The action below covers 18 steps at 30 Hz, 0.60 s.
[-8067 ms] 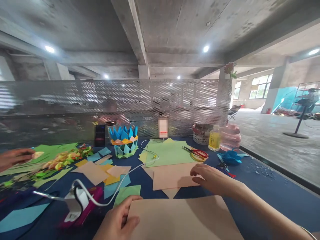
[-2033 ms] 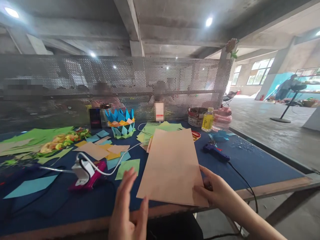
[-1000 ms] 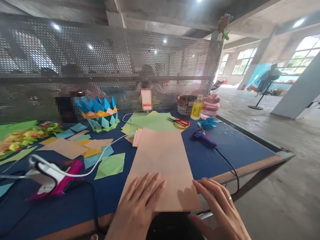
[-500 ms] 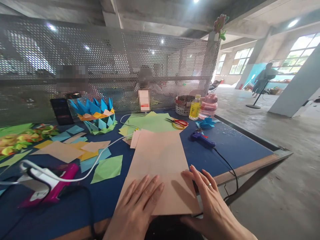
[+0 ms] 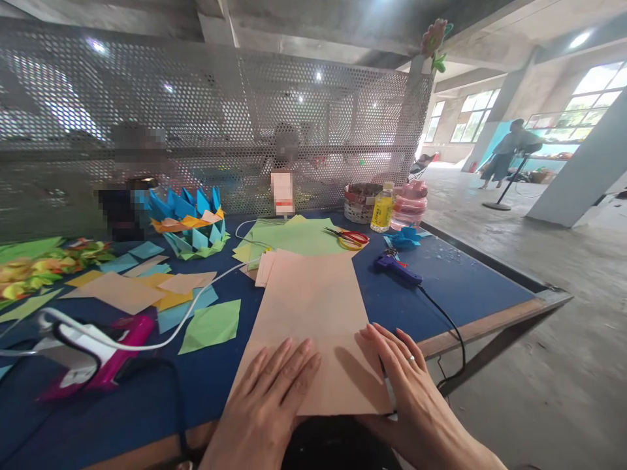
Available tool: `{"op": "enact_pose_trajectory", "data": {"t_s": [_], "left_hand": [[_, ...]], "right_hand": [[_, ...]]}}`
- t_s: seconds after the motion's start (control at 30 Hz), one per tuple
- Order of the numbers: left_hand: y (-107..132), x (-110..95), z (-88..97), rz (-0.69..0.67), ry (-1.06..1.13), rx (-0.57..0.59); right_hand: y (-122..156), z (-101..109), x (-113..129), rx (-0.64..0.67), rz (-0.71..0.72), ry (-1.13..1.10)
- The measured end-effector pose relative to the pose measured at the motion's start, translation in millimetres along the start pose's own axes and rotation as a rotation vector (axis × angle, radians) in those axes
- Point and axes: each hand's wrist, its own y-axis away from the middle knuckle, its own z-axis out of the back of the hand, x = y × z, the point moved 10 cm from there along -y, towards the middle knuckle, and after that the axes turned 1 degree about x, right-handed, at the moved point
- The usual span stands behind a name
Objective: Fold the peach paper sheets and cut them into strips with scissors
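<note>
A large peach sheet of paper [image 5: 313, 307] lies flat on the blue table [image 5: 470, 287], its near edge past the table's front rim. My left hand [image 5: 269, 405] rests palm down on its near left corner, fingers spread. My right hand [image 5: 406, 385] lies flat on the near right edge, fingers stretched out, a ring on one finger. Neither hand holds anything.
Beyond the sheet lie green paper [image 5: 298, 236] and red scissors [image 5: 350, 238]. A blue glue gun [image 5: 396, 269] with a black cord sits to the right, a pink glue gun [image 5: 93, 359] to the left. Coloured paper squares, a folded blue paper crown [image 5: 189, 219], a bottle [image 5: 383, 209] and a mesh screen [image 5: 220, 130] stand behind.
The peach sheet went from held up in my right hand to lying flat on the table. Both hands came down onto its near end; my right hand slid onto the sheet's edge.
</note>
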Motion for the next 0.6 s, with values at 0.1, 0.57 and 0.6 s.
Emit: {"op": "enact_pose_trajectory", "data": {"t_s": [0.1, 0.57, 0.6], "left_hand": [[1, 2, -2.1, 0.023, 0.028, 0.008], [-1, 3, -5.2, 0.071, 0.088, 0.068], [-2, 3, -4.1, 0.060, 0.087, 0.071]], "right_hand": [[1, 2, 5, 0.008, 0.049, 0.040], [-1, 3, 36, -0.084, 0.346, 0.110], [-1, 3, 35, -0.087, 0.352, 0.112]]}}
